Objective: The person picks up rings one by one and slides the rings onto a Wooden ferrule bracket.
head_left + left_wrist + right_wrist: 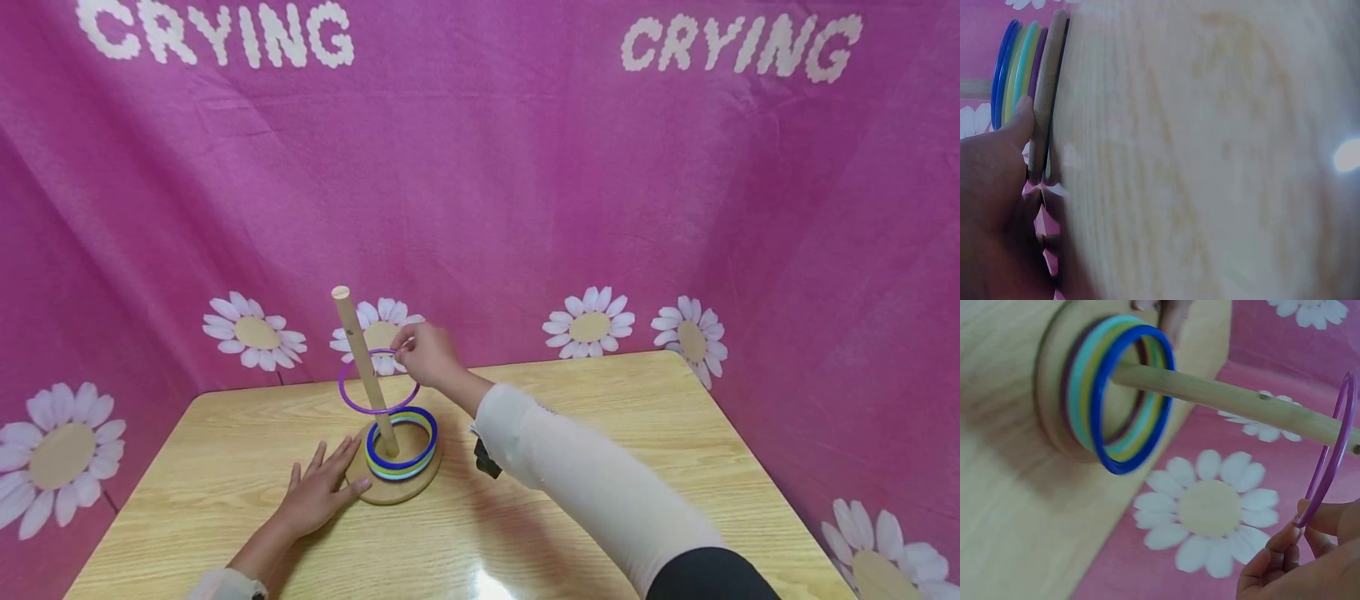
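Between thumb and fingertips, my right hand [427, 354] pinches a thin purple ring [1333, 464]. The ring encircles the upright wooden post [365, 360], partway up and well above the stacked rings. On the round wooden base [390, 497] lies a stack of rings around the post: a blue ring [1096, 419] on top, with yellow, turquoise and purple ones below. My left hand [318, 493] rests at the base's left side, fingers spread, thumb over its rim. The left wrist view shows that thumb [1020, 122] beside the stack.
The base stands on a light wood-grain table [600, 433]. A pink cloth [487, 183] with white daisies and lettering hangs behind the table and along its sides. A small black device [486, 460] sits under my right wrist.
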Available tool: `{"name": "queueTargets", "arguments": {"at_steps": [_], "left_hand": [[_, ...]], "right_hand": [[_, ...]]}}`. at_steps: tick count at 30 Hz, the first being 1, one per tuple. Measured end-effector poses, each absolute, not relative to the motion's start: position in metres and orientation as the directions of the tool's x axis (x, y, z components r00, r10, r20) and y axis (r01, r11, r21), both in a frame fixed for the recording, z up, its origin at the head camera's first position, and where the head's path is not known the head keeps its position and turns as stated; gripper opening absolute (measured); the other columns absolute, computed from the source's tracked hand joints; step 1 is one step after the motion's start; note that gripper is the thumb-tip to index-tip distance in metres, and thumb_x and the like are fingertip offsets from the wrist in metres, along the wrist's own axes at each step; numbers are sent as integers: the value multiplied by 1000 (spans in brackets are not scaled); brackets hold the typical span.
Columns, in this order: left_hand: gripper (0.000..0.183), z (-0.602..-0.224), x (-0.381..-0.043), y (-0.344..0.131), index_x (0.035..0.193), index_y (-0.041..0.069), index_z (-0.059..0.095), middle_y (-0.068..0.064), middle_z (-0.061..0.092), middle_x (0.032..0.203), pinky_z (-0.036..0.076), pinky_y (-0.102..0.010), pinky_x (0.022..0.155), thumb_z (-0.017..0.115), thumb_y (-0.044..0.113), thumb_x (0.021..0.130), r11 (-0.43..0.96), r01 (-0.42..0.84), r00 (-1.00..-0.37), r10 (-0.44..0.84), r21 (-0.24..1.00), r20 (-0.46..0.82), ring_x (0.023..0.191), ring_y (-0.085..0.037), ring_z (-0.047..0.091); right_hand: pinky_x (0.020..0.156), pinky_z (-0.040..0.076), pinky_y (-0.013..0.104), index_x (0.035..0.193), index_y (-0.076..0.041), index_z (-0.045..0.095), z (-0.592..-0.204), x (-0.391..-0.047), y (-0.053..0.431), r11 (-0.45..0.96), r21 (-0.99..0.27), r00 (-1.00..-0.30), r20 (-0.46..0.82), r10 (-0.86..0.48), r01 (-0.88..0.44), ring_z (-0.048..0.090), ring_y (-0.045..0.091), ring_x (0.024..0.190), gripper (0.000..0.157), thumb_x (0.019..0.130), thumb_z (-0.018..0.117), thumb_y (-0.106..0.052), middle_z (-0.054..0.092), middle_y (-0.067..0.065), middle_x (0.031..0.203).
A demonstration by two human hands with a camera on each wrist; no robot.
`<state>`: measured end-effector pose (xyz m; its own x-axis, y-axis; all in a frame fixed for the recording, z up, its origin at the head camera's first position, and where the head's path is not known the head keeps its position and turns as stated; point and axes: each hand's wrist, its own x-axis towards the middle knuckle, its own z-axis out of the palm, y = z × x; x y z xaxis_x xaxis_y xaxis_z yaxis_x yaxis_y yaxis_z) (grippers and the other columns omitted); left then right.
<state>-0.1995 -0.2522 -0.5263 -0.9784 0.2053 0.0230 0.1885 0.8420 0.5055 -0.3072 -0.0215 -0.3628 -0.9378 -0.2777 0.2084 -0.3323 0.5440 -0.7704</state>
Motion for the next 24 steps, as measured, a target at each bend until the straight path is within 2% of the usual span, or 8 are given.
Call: {"name": "queueTargets", "arguments": {"at_steps": [5,11,24], "left_hand": [[80,-527,-200,-253,164,17,28,-13,26,169,-3,-84,109,58,55,101,844,185,-979,202,503,19,154,-54,7],[79,-528,-200,-253,165,18,28,-12,27,169,-3,-84,109,58,55,101,847,185,-980,200,499,23,154,-54,8],[81,-525,-199,-252,165,19,26,-12,25,169,-4,-84,109,57,57,101,845,170,-981,195,507,4,154,-54,7]], "right_hand": [[51,39,16,91,-3,76,-387,-306,-21,540,-778,-943,206,-262,-320,53,6,62,6,89,73,2,72,5,78],[59,42,19,91,-6,76,-410,-301,-19,579,-757,-950,187,-251,-302,53,6,67,8,89,73,1,68,0,75],[61,43,22,87,-11,76,-457,-299,-16,606,-775,-982,103,-156,-178,53,7,67,8,87,74,-2,63,-6,72]]}}
